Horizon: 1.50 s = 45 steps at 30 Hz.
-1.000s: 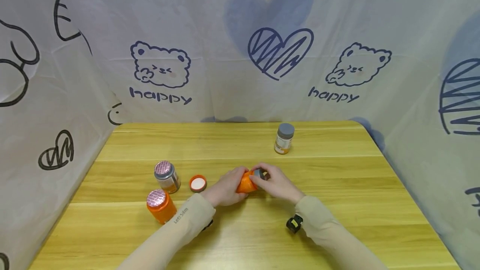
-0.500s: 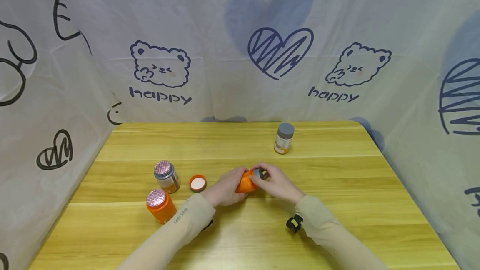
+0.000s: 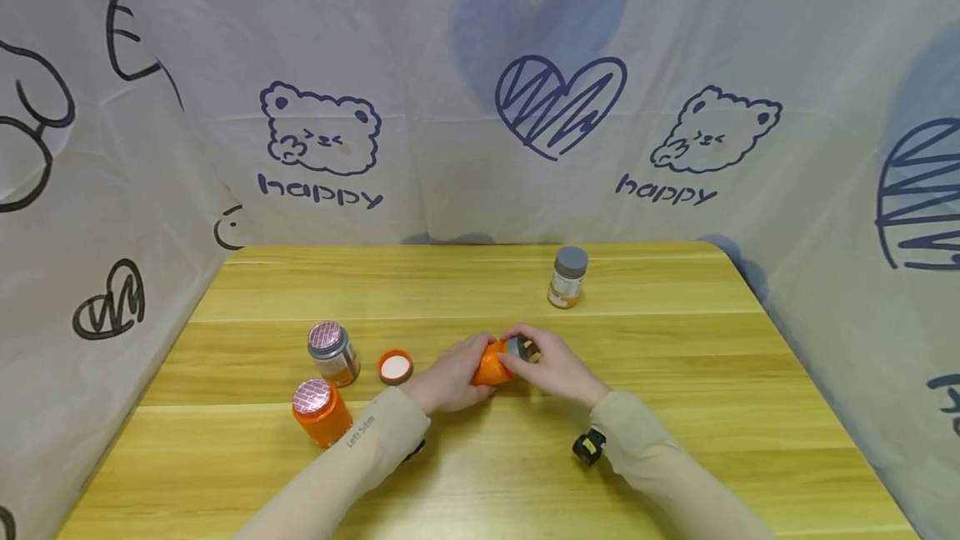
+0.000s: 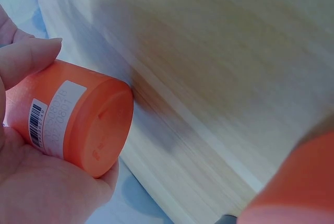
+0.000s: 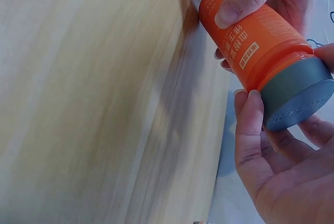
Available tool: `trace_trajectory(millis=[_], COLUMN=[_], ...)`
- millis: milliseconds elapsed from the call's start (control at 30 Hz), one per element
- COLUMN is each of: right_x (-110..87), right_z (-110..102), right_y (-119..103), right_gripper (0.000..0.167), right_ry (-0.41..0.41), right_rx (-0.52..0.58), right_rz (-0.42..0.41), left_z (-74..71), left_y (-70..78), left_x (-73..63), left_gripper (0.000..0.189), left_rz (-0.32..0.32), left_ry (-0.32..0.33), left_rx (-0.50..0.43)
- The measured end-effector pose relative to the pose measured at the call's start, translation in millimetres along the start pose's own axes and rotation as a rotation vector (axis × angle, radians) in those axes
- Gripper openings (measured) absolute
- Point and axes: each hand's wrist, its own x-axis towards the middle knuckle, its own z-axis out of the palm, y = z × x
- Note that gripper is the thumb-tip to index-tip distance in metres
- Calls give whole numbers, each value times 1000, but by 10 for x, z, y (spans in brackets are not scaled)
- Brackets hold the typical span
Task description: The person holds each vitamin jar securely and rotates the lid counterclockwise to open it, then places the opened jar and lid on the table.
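Observation:
An orange bottle (image 3: 491, 367) with white lettering lies tilted across the middle of the table, its grey cap (image 5: 296, 97) turned to the right. My left hand (image 3: 452, 377) wraps its fingers and thumb round the bottle body. Fingers and thumb of my right hand (image 3: 557, 365) grip the cap's edge. In the right wrist view the cap sits on the bottle's neck. The left wrist view shows the bottle's base (image 4: 107, 127) and a barcode label on its side.
At the left stand an orange jar (image 3: 327, 422) and a clear jar with a grey rim (image 3: 341, 362), both topped by pink patterned seals. A loose cap (image 3: 395, 367) lies liner up beside them. A grey-capped jar (image 3: 567, 278) stands at the back right.
The bottle and both hands stay in nearly the same place. Only slight shifts of the right fingers on the cap can be made out.

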Motion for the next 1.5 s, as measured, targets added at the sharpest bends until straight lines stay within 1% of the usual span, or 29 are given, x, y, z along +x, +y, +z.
trace_trajectory(millis=[367,767,1133,1267,1500], right_x=[-14,-30,-37,-47,-51], right_z=[31,-4,-17,-22,-17], right_y=[52,44,57,62,79], right_gripper=[32,37,43,43,44], right_ry=[12,25,14,9,6], right_rx=[18,26,17,11,48], right_rz=[-37,-29,-58,-55,-68], left_z=[-7,2,9,13,10], left_y=[4,-5,-17,-23,-23], left_x=[-6,-7,0,5,2], left_gripper=[53,54,54,53,53], left_rz=[-1,17,19,16,25], left_ry=[0,19,24,24,34], left_rx=[-8,-7,-6,-10,-11])
